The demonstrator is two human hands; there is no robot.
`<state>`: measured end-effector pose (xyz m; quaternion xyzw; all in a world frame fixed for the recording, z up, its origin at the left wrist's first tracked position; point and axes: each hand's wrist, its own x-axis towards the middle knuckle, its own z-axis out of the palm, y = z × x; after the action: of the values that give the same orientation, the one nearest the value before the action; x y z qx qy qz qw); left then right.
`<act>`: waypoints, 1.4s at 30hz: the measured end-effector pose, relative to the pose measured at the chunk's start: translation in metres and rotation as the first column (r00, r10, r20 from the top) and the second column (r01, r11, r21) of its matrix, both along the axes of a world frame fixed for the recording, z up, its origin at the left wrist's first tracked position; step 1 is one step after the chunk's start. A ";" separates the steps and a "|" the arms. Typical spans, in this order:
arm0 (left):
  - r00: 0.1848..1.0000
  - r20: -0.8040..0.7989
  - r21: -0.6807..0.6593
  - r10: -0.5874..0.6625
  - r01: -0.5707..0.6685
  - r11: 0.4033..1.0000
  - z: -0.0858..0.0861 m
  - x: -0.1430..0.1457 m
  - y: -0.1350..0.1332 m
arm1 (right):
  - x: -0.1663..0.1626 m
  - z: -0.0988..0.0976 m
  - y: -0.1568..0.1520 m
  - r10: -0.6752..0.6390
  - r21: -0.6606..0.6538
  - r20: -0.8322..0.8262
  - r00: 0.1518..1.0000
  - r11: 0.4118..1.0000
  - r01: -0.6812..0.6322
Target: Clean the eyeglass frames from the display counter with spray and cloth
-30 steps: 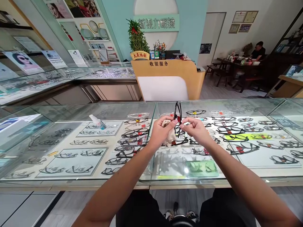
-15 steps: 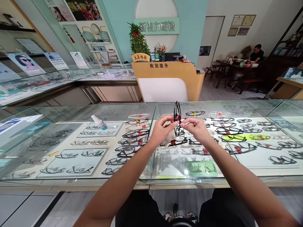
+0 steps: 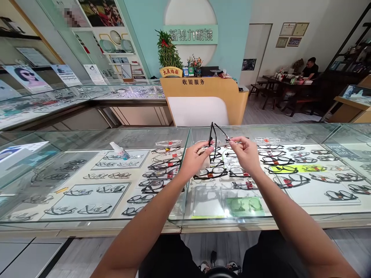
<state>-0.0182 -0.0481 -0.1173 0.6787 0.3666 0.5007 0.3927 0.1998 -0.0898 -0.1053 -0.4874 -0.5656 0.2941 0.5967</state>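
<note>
Above the glass display counter (image 3: 185, 227) I hold a pair of black-framed eyeglasses (image 3: 215, 135) upright and edge-on. My left hand (image 3: 198, 157) is closed on the front frame, fingers pinched. The thumb and fingertips of my right hand (image 3: 245, 152) pinch the end of one temple arm, which slants out to the right. The other arm hangs down beside the frame. Something whitish and soft-looking (image 3: 206, 162) shows by my left fingers, mostly hidden. Under the glass, rows of eyeglasses (image 3: 210, 173) lie below my hands.
A small white spray bottle (image 3: 120, 150) stands at left on the counter. More eyeglasses (image 3: 278, 160) fill the case at right, near a green card (image 3: 245, 206). Beyond are a wooden cashier desk (image 3: 203, 87) and a person (image 3: 310, 70) seated at a table.
My right hand has moved right, away from my left, swinging one temple arm outward. The glasses were held with both hands close together before. The view has shifted slightly.
</note>
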 end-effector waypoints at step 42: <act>0.997 0.073 -0.067 0.033 -0.028 0.997 0.006 0.007 -0.010 | -0.003 -0.009 -0.001 -0.183 0.079 0.279 0.943 0.983 0.168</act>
<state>-0.0110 -0.0579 -0.1112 0.6407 0.3787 0.5190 0.4205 0.1972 -0.0903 -0.1148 -0.5568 -0.6077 0.1512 0.5457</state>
